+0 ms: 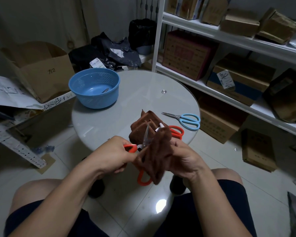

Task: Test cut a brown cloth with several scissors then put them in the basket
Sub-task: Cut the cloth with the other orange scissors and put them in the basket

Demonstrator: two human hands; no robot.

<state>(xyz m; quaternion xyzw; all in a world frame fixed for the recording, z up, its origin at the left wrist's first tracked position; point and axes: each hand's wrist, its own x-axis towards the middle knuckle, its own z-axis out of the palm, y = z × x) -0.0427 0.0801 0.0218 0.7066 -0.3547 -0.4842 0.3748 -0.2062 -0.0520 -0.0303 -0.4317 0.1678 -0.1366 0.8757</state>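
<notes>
My left hand [109, 155] grips orange-handled scissors [141, 178] with the blades pointing up into a brown cloth [156, 147]. My right hand [184, 159] holds the cloth upright over the near edge of the round table [126, 117]. Strips of the cloth stand apart where it is slit. A second orange-handled pair [177, 132] lies on the table, half hidden behind the cloth. Blue-handled scissors [186, 119] lie flat at the right of the table. The blue basket [93, 88] stands at the far left of the table with one metal pair [105, 91] inside.
White shelves [229, 36] with cardboard boxes run along the right. An open cardboard box [41, 69] and black bags [109, 50] stand behind the table. More boxes sit on the tiled floor at the right. My knees are below the table edge.
</notes>
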